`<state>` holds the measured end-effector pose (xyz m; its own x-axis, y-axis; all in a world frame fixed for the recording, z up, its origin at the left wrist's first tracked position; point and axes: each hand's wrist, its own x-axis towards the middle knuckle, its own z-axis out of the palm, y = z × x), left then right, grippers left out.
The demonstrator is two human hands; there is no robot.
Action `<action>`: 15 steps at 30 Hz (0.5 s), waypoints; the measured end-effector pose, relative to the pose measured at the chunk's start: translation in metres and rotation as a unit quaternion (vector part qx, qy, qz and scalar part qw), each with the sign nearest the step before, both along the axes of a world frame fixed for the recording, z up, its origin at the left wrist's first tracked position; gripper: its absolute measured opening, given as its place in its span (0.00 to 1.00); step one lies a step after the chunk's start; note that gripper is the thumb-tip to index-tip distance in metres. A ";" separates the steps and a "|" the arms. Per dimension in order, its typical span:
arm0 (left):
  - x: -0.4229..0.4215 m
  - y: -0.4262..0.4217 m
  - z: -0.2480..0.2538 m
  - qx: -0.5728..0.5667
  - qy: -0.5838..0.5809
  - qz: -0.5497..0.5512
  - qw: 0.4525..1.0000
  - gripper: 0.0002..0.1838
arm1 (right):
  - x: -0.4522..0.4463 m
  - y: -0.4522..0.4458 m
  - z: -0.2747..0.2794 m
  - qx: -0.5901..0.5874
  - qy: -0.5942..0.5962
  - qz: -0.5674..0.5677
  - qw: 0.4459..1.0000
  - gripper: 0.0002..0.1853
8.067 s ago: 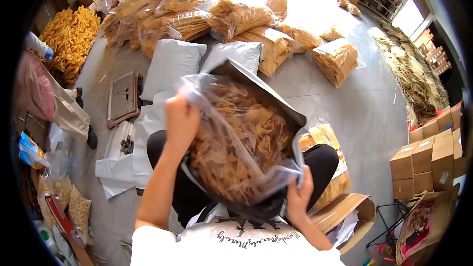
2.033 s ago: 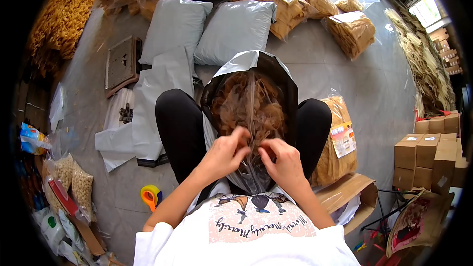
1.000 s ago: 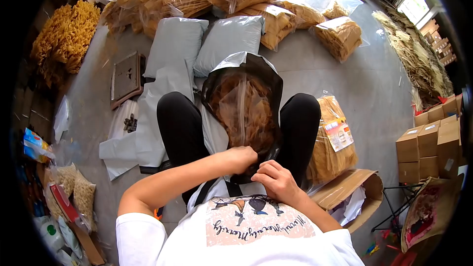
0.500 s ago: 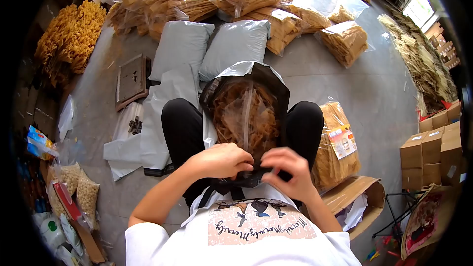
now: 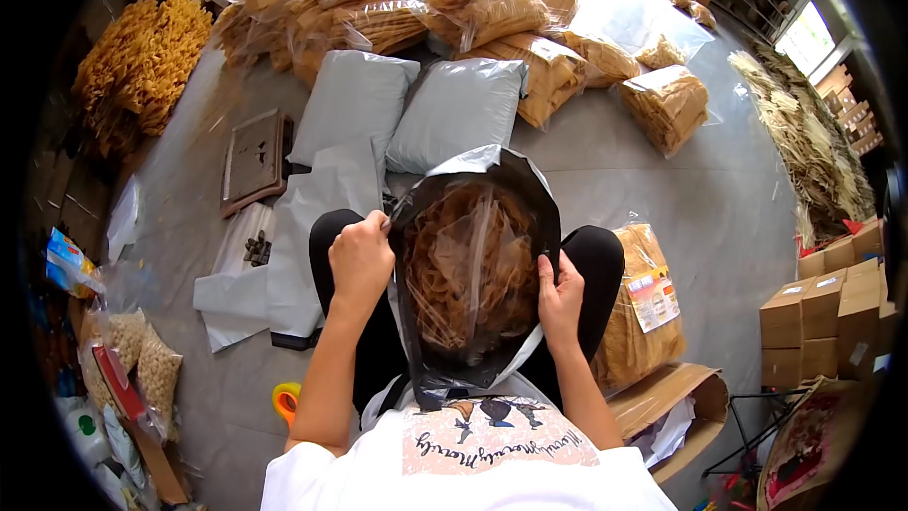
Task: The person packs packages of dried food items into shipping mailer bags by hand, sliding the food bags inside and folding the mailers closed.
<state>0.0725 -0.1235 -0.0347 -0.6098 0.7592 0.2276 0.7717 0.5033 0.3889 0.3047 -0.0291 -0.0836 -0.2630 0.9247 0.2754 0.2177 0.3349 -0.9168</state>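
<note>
Between my knees stands a grey plastic mailing bag (image 5: pixel 532 170) with a black inside, its mouth spread wide. Inside it lies a clear plastic bag (image 5: pixel 473 265) full of brown, curly dried sheets. My left hand (image 5: pixel 361 260) is closed at the left rim of the mailing bag, its fingertips pinching the edge. On the opposite side, my right hand (image 5: pixel 561 295) grips the right rim, thumb on the inner side and fingers outside. The bag's near edge rests against the white shirt.
Two filled grey mailing bags (image 5: pixel 458 118) lie ahead, before piled clear bags of dried sheets (image 5: pixel 369 24). A scale (image 5: pixel 253 163) and flat grey mailers (image 5: pixel 317 227) are at left, orange scissors (image 5: pixel 286 400) nearer. Rightward are a labelled packet (image 5: pixel 638 331) and cartons (image 5: pixel 818 312).
Both hands have moved from the bag's near edge up to its left and right sides. The mouth is spread wider, showing more of the clear bag. Orange scissors have come into view.
</note>
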 end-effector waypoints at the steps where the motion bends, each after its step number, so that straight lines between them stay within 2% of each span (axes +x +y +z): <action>1: 0.000 0.001 0.009 0.030 0.010 -0.010 0.999 0.05 | -0.004 0.000 -0.003 -0.052 0.013 0.007 0.999 0.16; 2: -0.001 0.002 0.016 0.060 0.021 -0.019 0.998 0.04 | -0.010 -0.001 -0.004 -0.103 0.026 0.014 0.994 0.15; 3: -0.004 0.004 0.017 0.061 0.022 -0.019 0.998 0.04 | -0.019 0.002 -0.001 -0.073 0.071 0.016 0.995 0.16; 6: -0.014 0.009 0.009 0.073 -0.035 0.004 0.997 0.03 | -0.026 0.004 0.003 -0.077 0.115 0.001 0.990 0.17; 7: -0.012 0.014 -0.008 0.159 -0.284 -0.022 0.945 0.03 | -0.026 0.004 0.006 -0.087 0.121 0.002 0.989 0.16; 8: -0.009 0.015 -0.021 0.230 -0.514 -0.047 0.825 0.03 | -0.026 0.000 0.009 -0.084 0.123 0.000 0.989 0.16; 10: 0.028 0.022 -0.026 0.193 -0.500 -0.135 0.833 0.04 | -0.032 -0.009 0.017 -0.065 0.013 -0.007 0.998 0.16; 12: 0.052 0.020 0.008 0.231 -0.562 -0.170 0.776 0.05 | -0.032 -0.022 0.027 0.000 0.035 0.025 0.999 0.17; 13: 0.054 0.019 0.008 0.221 -0.620 -0.164 0.735 0.05 | -0.036 -0.025 0.032 0.001 0.049 0.036 0.998 0.17; 14: 0.058 0.017 -0.005 0.213 -0.625 -0.157 0.734 0.05 | -0.039 -0.028 0.035 -0.001 0.063 0.048 0.997 0.17; 15: 0.059 0.020 -0.027 0.195 -0.605 -0.142 0.759 0.05 | -0.045 -0.029 0.034 0.008 0.010 0.055 0.998 0.18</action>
<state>0.1315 -0.1039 -0.0620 -0.3758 0.9179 -0.1272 -0.2127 0.0481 0.9759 0.2597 -0.0577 -0.0497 -0.3571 0.8860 0.2957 0.1595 0.3697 -0.9154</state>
